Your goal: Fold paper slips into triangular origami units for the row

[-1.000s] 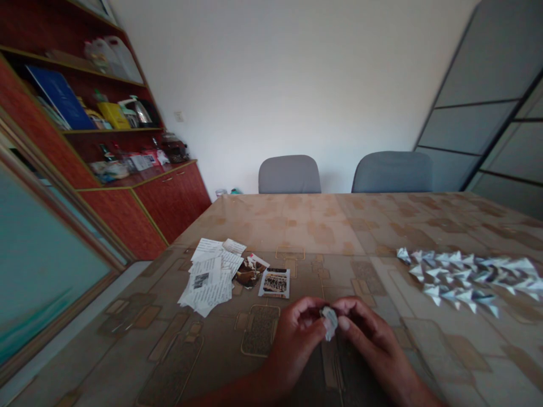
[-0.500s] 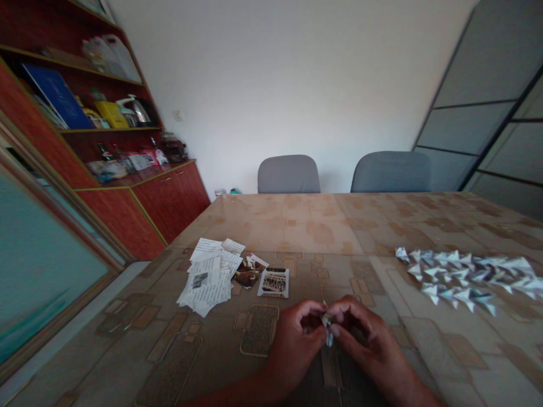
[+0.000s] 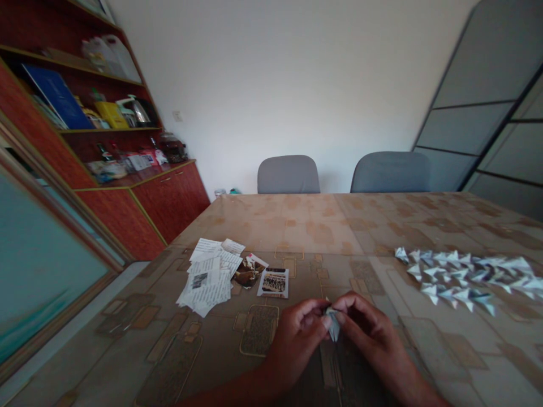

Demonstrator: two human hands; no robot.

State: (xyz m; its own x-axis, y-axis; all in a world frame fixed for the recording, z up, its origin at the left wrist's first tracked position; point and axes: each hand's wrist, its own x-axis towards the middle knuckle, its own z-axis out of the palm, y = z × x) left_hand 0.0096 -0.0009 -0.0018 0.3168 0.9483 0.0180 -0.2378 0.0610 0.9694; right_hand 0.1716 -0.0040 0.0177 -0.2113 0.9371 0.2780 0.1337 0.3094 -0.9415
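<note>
A small folded paper piece (image 3: pixel 334 328) is pinched between both hands, low in the middle of the head view. My left hand (image 3: pixel 297 333) grips its left side with thumb and fingers. On its right side, my right hand (image 3: pixel 367 328) holds it with thumb and forefinger. Printed paper pieces (image 3: pixel 210 277) lie in a loose pile on the table (image 3: pixel 297 220), left of my hands. Beside them is a small picture card (image 3: pixel 274 282). Several folded paper shapes with pointed tips (image 3: pixel 466 274) stand in rows at the right.
Two grey chairs (image 3: pixel 288 174) stand behind the far table edge. A red-brown cabinet (image 3: pixel 169 195) with shelves of bottles, a kettle and boxes is at the left. Grey panelled doors (image 3: pixel 470 85) are at the right.
The folded paper has turned between my fingers, so more of its pale pointed part shows. My fingertips have shifted slightly around it.
</note>
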